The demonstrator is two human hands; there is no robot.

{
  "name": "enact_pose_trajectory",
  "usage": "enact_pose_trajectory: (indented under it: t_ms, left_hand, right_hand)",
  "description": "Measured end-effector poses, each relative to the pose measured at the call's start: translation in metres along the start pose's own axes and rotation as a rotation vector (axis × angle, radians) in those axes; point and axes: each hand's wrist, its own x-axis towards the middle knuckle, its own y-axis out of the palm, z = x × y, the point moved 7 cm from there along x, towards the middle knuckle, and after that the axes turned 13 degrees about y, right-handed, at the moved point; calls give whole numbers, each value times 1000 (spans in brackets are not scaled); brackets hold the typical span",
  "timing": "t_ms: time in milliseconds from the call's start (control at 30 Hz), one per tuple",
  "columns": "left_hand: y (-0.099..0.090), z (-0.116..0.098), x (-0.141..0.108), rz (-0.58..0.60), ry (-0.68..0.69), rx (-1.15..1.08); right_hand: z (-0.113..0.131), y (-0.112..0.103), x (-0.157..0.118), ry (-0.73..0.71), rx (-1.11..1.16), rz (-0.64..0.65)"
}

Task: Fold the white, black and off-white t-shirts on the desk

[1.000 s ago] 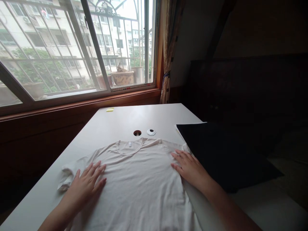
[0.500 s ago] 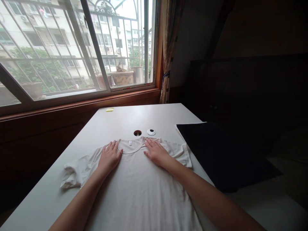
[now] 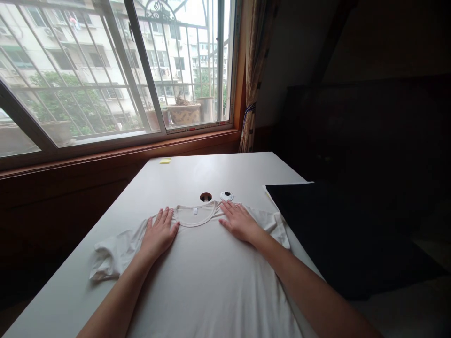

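A white T-shirt (image 3: 207, 272) lies spread on the white table, its neckline at the far end and its lower part running out of view toward me. Flat on its left shoulder, beside the collar, rests my left hand (image 3: 160, 234) with the fingers apart. My right hand (image 3: 241, 221) presses the right shoulder the same way, fingers stretched out. A small label (image 3: 195, 211) shows inside the neck. The left sleeve (image 3: 107, 258) is crumpled; the right sleeve (image 3: 281, 230) lies partly behind my right forearm.
Beyond the collar, the table (image 3: 197, 169) has a round hole (image 3: 206, 197) and a white ring-shaped cap (image 3: 227, 195). A yellow sticky note (image 3: 165, 160) is near the far left corner. Dark cloth (image 3: 338, 234) covers the right edge. A barred window and curtain (image 3: 251, 94) stand behind.
My hands have moved slightly apart on the shoulders, and the cloth between them looks smoother and the collar wider. The whole view has shifted a little.
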Motion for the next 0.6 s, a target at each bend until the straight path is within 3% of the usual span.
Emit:
enact_pose_trajectory:
  t_ms: [600]
  left_hand:
    - [0, 2, -2, -23, 31, 13]
  right_hand:
    - [0, -1, -9, -3, 11, -80]
